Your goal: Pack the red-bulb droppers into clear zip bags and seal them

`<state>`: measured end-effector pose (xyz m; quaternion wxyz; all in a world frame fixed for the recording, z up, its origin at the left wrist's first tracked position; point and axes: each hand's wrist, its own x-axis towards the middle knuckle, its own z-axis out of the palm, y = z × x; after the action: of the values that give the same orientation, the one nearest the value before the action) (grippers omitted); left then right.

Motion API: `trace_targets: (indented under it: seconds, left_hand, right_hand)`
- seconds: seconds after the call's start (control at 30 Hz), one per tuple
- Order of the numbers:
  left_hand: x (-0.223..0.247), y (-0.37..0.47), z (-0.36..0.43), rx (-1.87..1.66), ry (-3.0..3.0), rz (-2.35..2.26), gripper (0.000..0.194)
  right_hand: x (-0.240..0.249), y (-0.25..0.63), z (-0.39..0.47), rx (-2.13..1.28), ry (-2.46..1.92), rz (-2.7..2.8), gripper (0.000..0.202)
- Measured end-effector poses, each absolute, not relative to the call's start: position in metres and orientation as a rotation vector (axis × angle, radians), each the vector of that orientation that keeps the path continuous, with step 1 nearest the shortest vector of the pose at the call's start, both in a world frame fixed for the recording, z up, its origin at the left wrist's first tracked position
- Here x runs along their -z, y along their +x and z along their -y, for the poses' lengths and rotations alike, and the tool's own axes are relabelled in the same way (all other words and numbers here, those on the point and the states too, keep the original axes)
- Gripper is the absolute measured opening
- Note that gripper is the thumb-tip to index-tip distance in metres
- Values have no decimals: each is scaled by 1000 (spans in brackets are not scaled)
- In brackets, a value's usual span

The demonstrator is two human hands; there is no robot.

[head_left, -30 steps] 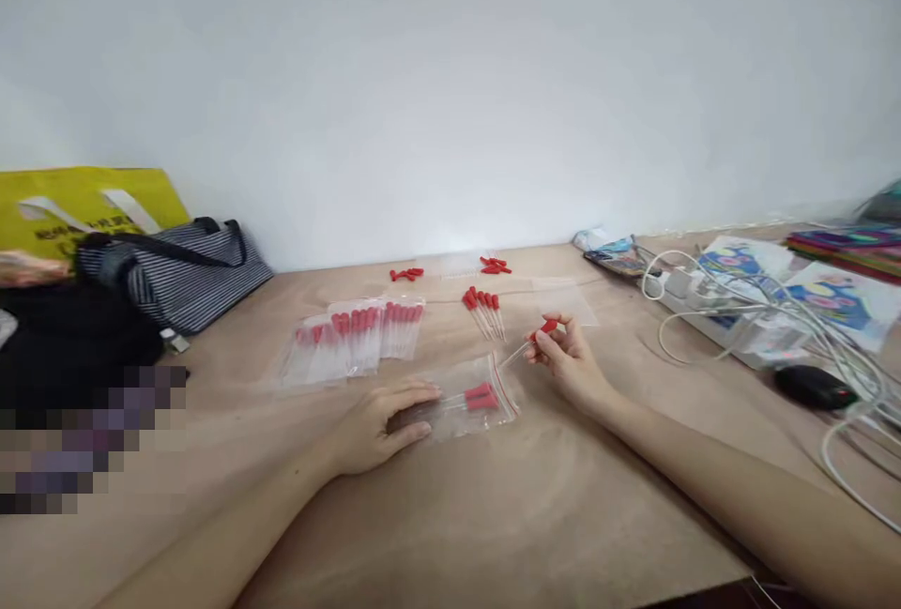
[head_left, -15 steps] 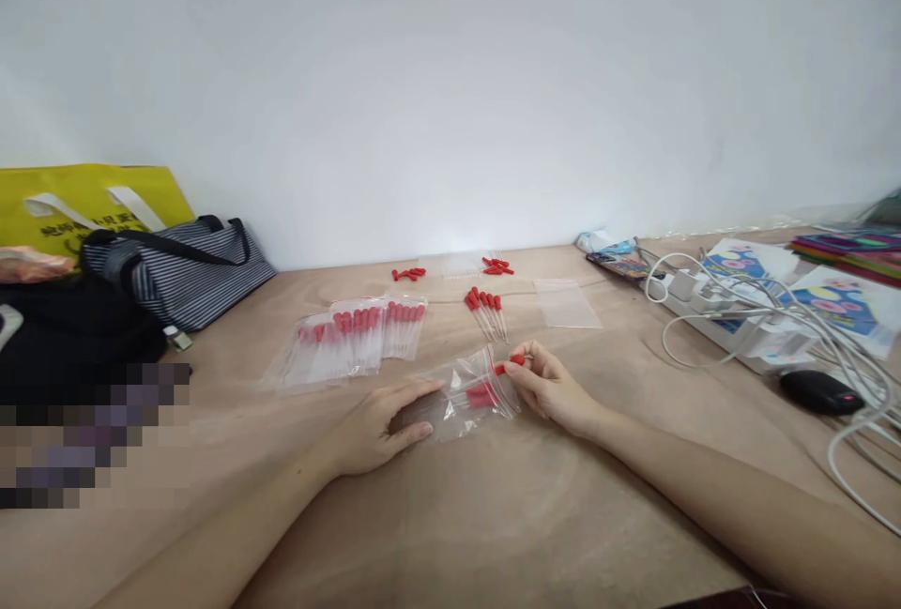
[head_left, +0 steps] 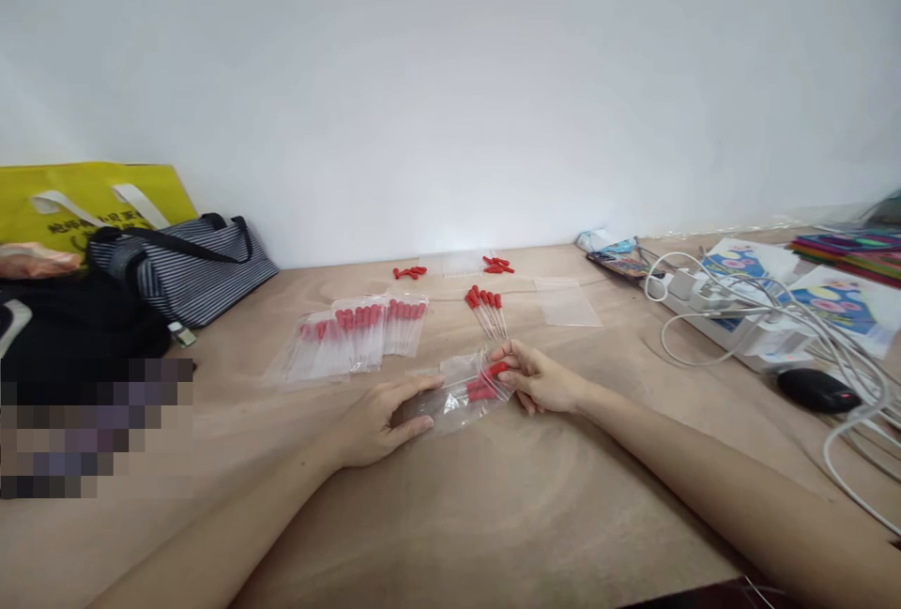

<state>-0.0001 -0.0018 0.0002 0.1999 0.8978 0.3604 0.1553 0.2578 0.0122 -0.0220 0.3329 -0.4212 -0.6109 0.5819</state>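
Observation:
A clear zip bag (head_left: 437, 415) lies on the table, with red-bulbed droppers (head_left: 481, 390) inside it. My left hand (head_left: 384, 421) rests at the bag's left end, thumb and fingers spread and touching the plastic. At the bag's mouth, my right hand (head_left: 539, 378) pinches the red bulb of another dropper (head_left: 497, 370), whose thin stem reaches into the bag. Just beyond lie several loose droppers (head_left: 484, 301), bulbs pointing away from me. Filled bags of droppers (head_left: 358, 332) overlap to the left.
An unfilled clear bag (head_left: 567, 302) lies to the right. Loose red bulbs (head_left: 409, 273) and more red bulbs (head_left: 498, 265) sit near the wall, with clear tubes between. A power strip with cables (head_left: 732, 327) and a black mouse (head_left: 817, 390) are right; a striped bag (head_left: 204, 271) is left.
My right hand has moved slightly left, carrying the dropper further into the bag. My left hand has stayed almost still on the bag.

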Motion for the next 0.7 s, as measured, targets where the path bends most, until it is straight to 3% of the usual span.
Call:
trace_targets:
  seconds: [0.1,0.37,0.57,0.7]
  left_hand:
    - [0,0,2,-423,2525,-1012,41]
    - [2,0,1,-411,2528,-1019,41]
    - [0,0,1,-410,2514,-989,41]
    - [-2,0,1,-369,2512,-964,35]
  right_hand:
    - [25,255,-14,-1424,-1153,1568,20]
    - [30,252,-16,-1336,-1155,1753,30]
    - [31,247,-17,-1222,-1290,1612,15]
    - [26,250,-16,-1343,-1283,1576,18]
